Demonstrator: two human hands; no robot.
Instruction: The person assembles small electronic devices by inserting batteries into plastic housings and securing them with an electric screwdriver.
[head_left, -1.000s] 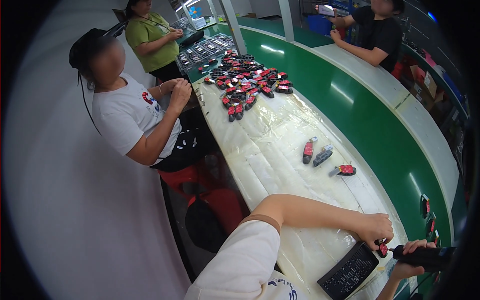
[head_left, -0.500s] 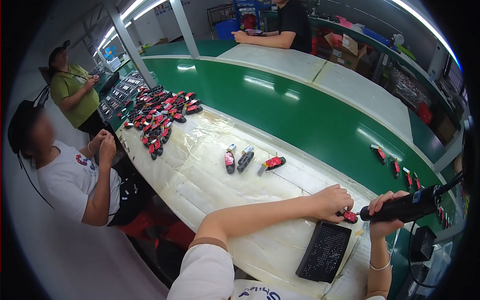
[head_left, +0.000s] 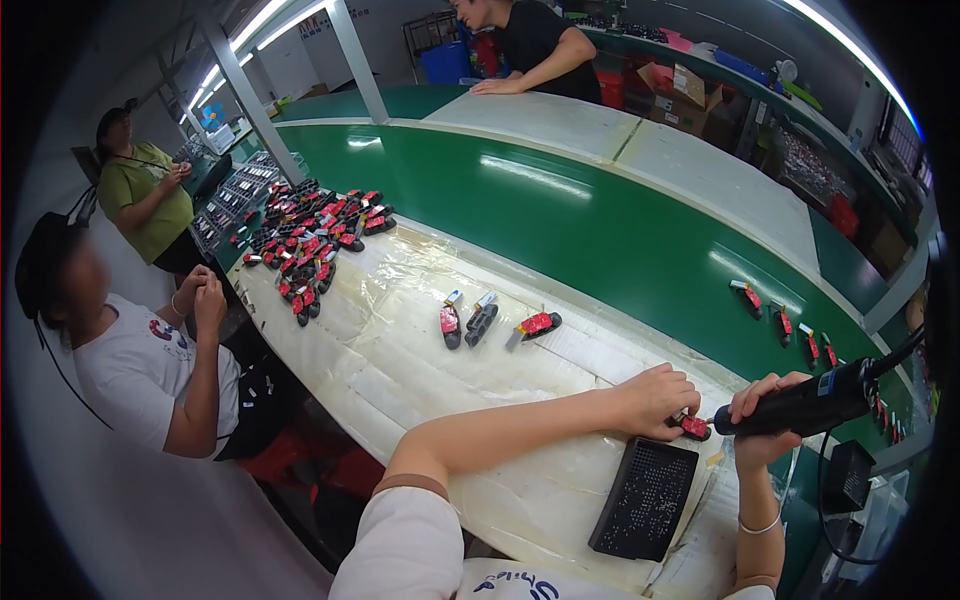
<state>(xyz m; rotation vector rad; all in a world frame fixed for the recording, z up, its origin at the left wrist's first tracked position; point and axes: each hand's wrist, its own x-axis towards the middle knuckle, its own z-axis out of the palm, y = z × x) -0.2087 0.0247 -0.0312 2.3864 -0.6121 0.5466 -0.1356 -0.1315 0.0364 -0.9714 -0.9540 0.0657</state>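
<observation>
My left hand [head_left: 661, 401] is closed, its fingers pinching a small black part with a red face [head_left: 695, 428] down against the table. In my right hand [head_left: 765, 420] lies a black electric screwdriver [head_left: 812, 401], fingers wrapped round its body and its cord running off to the right. The screwdriver's tip end points left and meets the edge of the red-faced part; the exact contact is too small to make out. Just below my left hand sits a black perforated tray [head_left: 645, 500] dotted with small bright bits like screws.
Three similar parts [head_left: 481, 325] lie mid-table, and a large heap of them [head_left: 318, 235] is at far left. Several more [head_left: 783, 325] rest on the green surface [head_left: 600, 240] to the right. A black box [head_left: 850, 475] stands at lower right. Co-workers are at left and across the table.
The person in black across the table has leaned over to the left, a hand now on the surface. My view has shifted slightly; both my hands keep their holds on the part and screwdriver.
</observation>
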